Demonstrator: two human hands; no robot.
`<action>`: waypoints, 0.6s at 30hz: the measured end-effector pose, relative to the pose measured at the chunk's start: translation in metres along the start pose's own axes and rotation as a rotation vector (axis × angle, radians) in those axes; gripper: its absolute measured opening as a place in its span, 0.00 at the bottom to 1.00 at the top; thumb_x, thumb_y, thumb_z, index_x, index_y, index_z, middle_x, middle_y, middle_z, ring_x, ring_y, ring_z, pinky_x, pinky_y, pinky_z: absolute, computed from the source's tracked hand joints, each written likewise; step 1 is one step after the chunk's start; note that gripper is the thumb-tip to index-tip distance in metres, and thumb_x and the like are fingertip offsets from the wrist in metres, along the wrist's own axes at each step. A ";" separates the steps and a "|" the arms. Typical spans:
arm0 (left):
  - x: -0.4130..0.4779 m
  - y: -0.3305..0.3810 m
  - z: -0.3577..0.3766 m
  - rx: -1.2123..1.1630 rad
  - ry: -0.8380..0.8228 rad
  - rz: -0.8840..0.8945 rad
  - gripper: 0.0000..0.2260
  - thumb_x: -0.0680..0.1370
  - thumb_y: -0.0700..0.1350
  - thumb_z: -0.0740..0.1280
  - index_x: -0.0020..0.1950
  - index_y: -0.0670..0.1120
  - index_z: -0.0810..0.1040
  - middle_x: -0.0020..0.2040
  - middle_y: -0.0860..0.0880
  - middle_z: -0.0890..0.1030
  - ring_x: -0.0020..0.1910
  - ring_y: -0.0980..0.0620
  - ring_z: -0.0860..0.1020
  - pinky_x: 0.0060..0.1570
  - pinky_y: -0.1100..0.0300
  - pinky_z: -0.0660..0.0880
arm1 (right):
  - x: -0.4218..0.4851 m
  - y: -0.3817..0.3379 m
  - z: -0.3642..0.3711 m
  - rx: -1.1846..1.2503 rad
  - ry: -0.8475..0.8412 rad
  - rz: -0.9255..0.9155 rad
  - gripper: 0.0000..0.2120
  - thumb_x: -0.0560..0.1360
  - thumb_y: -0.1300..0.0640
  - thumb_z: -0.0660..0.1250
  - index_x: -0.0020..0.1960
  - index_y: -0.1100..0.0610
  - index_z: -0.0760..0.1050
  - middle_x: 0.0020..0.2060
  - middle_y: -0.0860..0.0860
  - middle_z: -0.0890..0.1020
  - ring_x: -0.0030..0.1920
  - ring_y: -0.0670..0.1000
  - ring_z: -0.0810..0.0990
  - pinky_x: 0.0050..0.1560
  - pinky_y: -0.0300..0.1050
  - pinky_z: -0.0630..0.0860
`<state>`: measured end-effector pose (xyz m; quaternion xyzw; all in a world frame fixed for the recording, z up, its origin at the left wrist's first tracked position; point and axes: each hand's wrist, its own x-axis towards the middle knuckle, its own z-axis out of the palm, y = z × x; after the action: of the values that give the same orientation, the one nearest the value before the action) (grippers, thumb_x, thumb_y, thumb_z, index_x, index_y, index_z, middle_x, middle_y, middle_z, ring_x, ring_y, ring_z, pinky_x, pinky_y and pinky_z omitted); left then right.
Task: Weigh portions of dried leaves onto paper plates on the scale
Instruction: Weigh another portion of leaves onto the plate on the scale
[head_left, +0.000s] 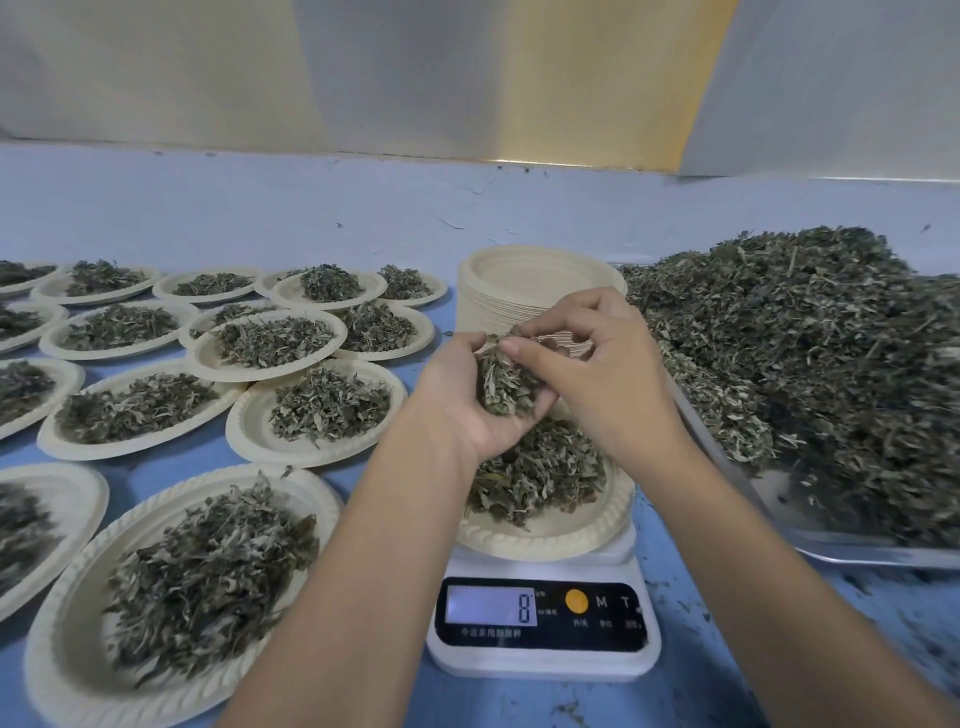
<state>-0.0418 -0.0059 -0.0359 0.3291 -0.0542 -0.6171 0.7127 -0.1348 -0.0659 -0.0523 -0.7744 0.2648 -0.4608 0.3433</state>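
A white digital scale (543, 626) stands in front of me, its display reading 8. On it sits a paper plate (582, 530) with a small heap of dried leaves (540, 473). Above that plate my left hand (467, 400) is cupped round a handful of dried leaves (501, 382). My right hand (587, 358) reaches into that handful, its fingertips pinching at the leaves. A big pile of loose dried leaves (810, 353) lies on a metal tray (852, 551) at the right.
A stack of empty paper plates (535, 280) stands behind my hands. Several filled plates (171, 587) cover the blue table (363, 218) to the left. A pale wall rises at the back. Leaf crumbs lie near the tray.
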 end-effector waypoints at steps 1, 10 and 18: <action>0.000 -0.001 0.000 0.017 0.007 0.004 0.19 0.83 0.48 0.53 0.44 0.36 0.74 0.31 0.40 0.81 0.30 0.46 0.80 0.27 0.55 0.78 | 0.000 0.002 0.001 -0.093 -0.003 -0.023 0.08 0.67 0.51 0.77 0.37 0.41 0.79 0.45 0.41 0.73 0.55 0.54 0.75 0.54 0.40 0.71; 0.004 -0.002 0.001 0.008 0.067 0.053 0.14 0.82 0.45 0.56 0.41 0.39 0.73 0.30 0.44 0.78 0.32 0.49 0.77 0.25 0.58 0.78 | 0.001 0.000 0.000 0.060 -0.098 0.052 0.03 0.72 0.50 0.72 0.45 0.46 0.83 0.54 0.48 0.78 0.45 0.48 0.82 0.54 0.36 0.72; 0.003 0.004 -0.002 -0.091 0.060 0.065 0.14 0.81 0.43 0.58 0.37 0.39 0.71 0.32 0.47 0.73 0.31 0.53 0.72 0.27 0.65 0.76 | 0.005 0.006 -0.008 0.091 0.008 0.193 0.04 0.75 0.54 0.68 0.43 0.48 0.82 0.36 0.41 0.81 0.35 0.38 0.76 0.43 0.38 0.72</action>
<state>-0.0365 -0.0079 -0.0362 0.3126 -0.0154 -0.5852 0.7480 -0.1407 -0.0758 -0.0518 -0.7270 0.3184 -0.4402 0.4199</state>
